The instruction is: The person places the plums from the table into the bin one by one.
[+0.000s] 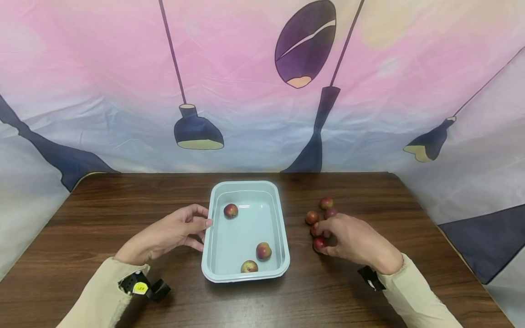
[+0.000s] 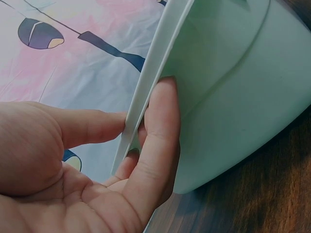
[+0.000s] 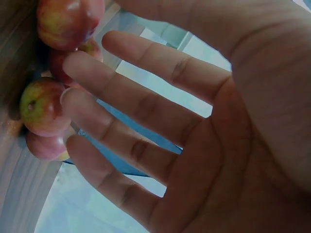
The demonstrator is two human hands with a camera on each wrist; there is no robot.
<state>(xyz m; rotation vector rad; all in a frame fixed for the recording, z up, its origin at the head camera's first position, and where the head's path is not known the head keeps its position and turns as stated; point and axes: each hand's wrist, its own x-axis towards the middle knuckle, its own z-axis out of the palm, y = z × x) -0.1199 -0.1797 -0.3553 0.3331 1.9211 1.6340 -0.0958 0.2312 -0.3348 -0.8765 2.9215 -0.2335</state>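
A pale blue-green plastic tray [image 1: 246,228] sits on the table, holding one plum [image 1: 231,210] at the far left and two plums [image 1: 264,251] near its front end. My left hand [image 1: 172,232] pinches the tray's left rim, thumb on the outside and fingers beneath, as the left wrist view shows. Right of the tray lies a loose cluster of small red-and-yellow plums [image 1: 312,217]. Over them reaches my right hand [image 1: 354,237], its thumb and fingers around the nearest red plum [image 1: 318,244]. In the right wrist view those fingers [image 3: 146,107] look spread and nearly straight, beside several plums [image 3: 46,107].
A dark wood-grain table [image 1: 184,305] lies under everything. Behind it hangs a pink and blue cloth [image 1: 246,91] printed with lamps, meeting the table's back edge. A black strap device [image 1: 143,287] is on the left wrist.
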